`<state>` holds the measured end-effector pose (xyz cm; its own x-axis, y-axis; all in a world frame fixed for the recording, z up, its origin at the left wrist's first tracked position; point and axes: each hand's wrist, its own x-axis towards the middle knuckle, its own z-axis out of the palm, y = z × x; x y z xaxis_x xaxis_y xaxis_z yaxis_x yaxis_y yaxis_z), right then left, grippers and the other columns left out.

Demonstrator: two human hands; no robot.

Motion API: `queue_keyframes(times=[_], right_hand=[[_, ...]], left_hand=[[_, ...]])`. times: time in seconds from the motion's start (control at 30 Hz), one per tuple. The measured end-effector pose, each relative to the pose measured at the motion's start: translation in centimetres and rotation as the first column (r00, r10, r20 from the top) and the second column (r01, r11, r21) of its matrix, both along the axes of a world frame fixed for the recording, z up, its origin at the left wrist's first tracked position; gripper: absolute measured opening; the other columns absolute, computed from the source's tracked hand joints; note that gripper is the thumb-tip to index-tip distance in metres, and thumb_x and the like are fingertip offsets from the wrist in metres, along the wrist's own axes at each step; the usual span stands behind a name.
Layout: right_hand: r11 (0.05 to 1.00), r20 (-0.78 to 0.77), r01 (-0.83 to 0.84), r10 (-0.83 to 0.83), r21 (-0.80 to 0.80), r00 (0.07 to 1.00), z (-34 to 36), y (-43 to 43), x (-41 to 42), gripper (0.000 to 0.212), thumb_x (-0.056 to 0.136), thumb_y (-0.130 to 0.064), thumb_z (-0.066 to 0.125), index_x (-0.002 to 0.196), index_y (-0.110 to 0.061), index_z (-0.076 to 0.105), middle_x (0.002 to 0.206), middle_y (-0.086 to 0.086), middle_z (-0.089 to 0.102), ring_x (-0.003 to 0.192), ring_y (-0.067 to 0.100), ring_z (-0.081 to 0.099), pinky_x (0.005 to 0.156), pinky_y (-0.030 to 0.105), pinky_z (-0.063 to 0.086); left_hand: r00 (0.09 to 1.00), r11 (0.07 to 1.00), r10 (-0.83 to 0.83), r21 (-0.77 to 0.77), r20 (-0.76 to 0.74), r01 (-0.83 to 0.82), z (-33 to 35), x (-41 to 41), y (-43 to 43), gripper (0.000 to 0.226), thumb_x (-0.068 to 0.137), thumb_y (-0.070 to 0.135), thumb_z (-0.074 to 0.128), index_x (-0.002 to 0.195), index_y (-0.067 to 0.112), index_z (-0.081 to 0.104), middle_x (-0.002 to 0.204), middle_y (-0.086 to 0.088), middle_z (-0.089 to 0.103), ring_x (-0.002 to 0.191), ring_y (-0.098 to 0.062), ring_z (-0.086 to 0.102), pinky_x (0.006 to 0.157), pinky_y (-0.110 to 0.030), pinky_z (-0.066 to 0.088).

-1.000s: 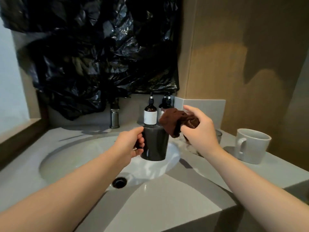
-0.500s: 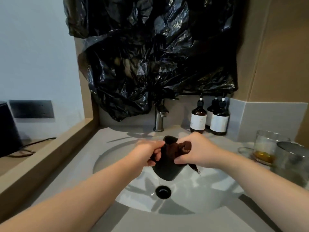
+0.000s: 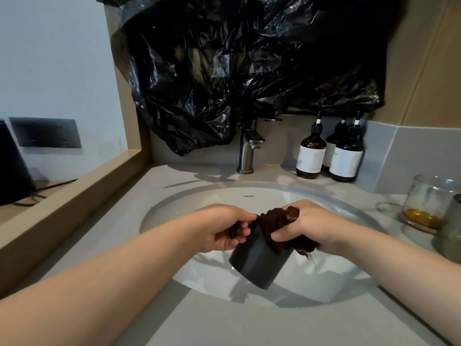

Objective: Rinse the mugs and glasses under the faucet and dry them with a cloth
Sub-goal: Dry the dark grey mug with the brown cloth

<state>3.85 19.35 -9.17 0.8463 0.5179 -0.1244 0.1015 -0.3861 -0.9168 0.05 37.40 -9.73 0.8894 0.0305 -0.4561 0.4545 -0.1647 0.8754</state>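
Note:
A dark grey mug hangs tilted over the white sink basin, its base toward me. My left hand grips its handle. My right hand grips a dark brown cloth bunched against the mug's mouth and upper side. The faucet stands behind the basin with no water running. A glass with amber liquid at the bottom stands on the counter at the right. Another grey cup is cut off by the right edge.
Three dark pump bottles stand on the counter right of the faucet. A black plastic bag covers the wall above. A raised wooden ledge runs along the left, with a dark device behind it. Grey counter lies in front.
The mug came from upright beside the basin to tilted over the basin's middle. The cloth moved from above the rim onto the mug's mouth. My view swung left; the white mug left the frame.

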Motion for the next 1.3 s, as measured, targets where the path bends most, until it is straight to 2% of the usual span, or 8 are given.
queue_keyframes(times=[0.3, 0.5, 0.7, 0.87, 1.03, 1.13, 1.2, 1.3], right_hand=[[0.998, -0.252, 0.051, -0.039, 0.041, 0.967, -0.3, -0.8, 0.0, 0.021, 0.066, 0.012, 0.07, 0.072, -0.004, 0.059, 0.056, 0.009, 0.06, 0.05, 0.022, 0.059, 0.046, 0.021, 0.042], [0.98, -0.46, 0.067, 0.028, 0.188, 0.887, 0.2, -0.8, -0.1, 0.022, 0.059, 0.002, 0.061, 0.081, -0.002, 0.064, 0.07, 0.015, 0.068, 0.059, 0.026, 0.067, 0.059, 0.039, 0.056], [0.944, -0.447, 0.113, 0.04, 0.311, 0.894, 1.1, -1.6, 0.6, 0.018, 0.06, 0.0, 0.061, 0.075, -0.001, 0.071, 0.078, 0.02, 0.07, 0.065, 0.033, 0.068, 0.07, 0.048, 0.054], [0.92, -0.37, 0.065, 0.09, 0.387, 0.925, 1.5, -1.3, 0.5, 0.023, 0.054, 0.009, 0.068, 0.071, -0.003, 0.075, 0.081, 0.02, 0.07, 0.068, 0.032, 0.069, 0.061, 0.042, 0.058], [0.883, -0.124, 0.23, -0.196, 0.41, 0.973, 2.5, -1.0, 0.1, 0.034, 0.062, -0.003, 0.073, 0.096, -0.003, 0.069, 0.088, 0.017, 0.071, 0.082, 0.03, 0.067, 0.081, 0.041, 0.051], [0.821, 0.276, 0.399, -0.528, 0.409, 0.804, 2.9, -1.4, 0.3, 0.006, 0.077, -0.009, 0.073, 0.077, -0.012, 0.068, 0.07, 0.006, 0.067, 0.065, 0.017, 0.063, 0.059, 0.025, 0.05], [0.872, 0.556, 0.346, -0.488, 0.346, 0.672, 3.1, -1.1, -0.9, 0.011, 0.078, -0.012, 0.072, 0.076, -0.021, 0.066, 0.07, -0.004, 0.065, 0.061, 0.003, 0.058, 0.056, 0.014, 0.045], [0.972, 0.714, 0.118, -0.231, 0.204, 0.661, 3.0, 0.2, -3.1, 0.01, 0.084, -0.005, 0.065, 0.094, -0.001, 0.066, 0.114, 0.025, 0.058, 0.109, 0.012, 0.054, 0.089, 0.009, 0.036]], left_hand=[[0.988, 0.954, 0.075, -0.278, -0.134, -0.111, 1.0, -0.6, 1.6, 0.013, 0.094, 0.013, 0.057, 0.098, 0.001, 0.054, 0.079, -0.019, 0.063, 0.064, -0.027, 0.066, 0.047, -0.03, 0.057], [0.983, 0.967, -0.069, -0.253, -0.167, 0.025, -0.3, -0.4, 1.6, 0.06, 0.085, 0.057, 0.056, 0.122, 0.01, 0.053, 0.111, -0.016, 0.063, 0.101, -0.033, 0.061, 0.095, -0.051, 0.047], [0.946, 0.906, -0.309, -0.332, -0.098, 0.262, -0.5, -1.0, 1.0, 0.085, 0.068, 0.074, 0.05, 0.131, 0.017, 0.048, 0.124, -0.019, 0.062, 0.118, -0.038, 0.056, 0.101, -0.051, 0.043], [0.988, 0.927, -0.152, -0.347, -0.006, 0.141, -0.9, -0.8, 0.2, 0.089, 0.056, 0.072, 0.065, 0.123, 0.015, 0.059, 0.119, -0.018, 0.066, 0.11, -0.035, 0.063, 0.098, -0.051, 0.047], [0.994, 0.946, 0.058, -0.323, 0.092, -0.025, -0.8, -1.0, -0.8, 0.075, 0.058, 0.065, 0.062, 0.114, 0.015, 0.061, 0.099, -0.014, 0.073, 0.091, -0.031, 0.07, 0.086, -0.049, 0.054], [0.982, 0.953, 0.093, -0.301, 0.162, -0.041, -1.2, -1.1, -1.2, 0.058, 0.074, 0.066, 0.058, 0.111, 0.021, 0.059, 0.1, -0.011, 0.073, 0.091, -0.03, 0.071, 0.083, -0.047, 0.056], [0.974, 0.961, 0.115, -0.27, 0.193, -0.06, -1.4, -1.3, -1.4, 0.055, 0.075, 0.068, 0.056, 0.11, 0.026, 0.06, 0.1, -0.009, 0.073, 0.09, -0.028, 0.071, 0.083, -0.045, 0.057], [0.956, 0.963, 0.133, -0.264, 0.263, -0.061, -0.5, -1.2, -2.1, 0.07, 0.063, 0.076, 0.063, 0.114, 0.028, 0.064, 0.1, -0.004, 0.074, 0.094, -0.027, 0.071, 0.088, -0.046, 0.055]])
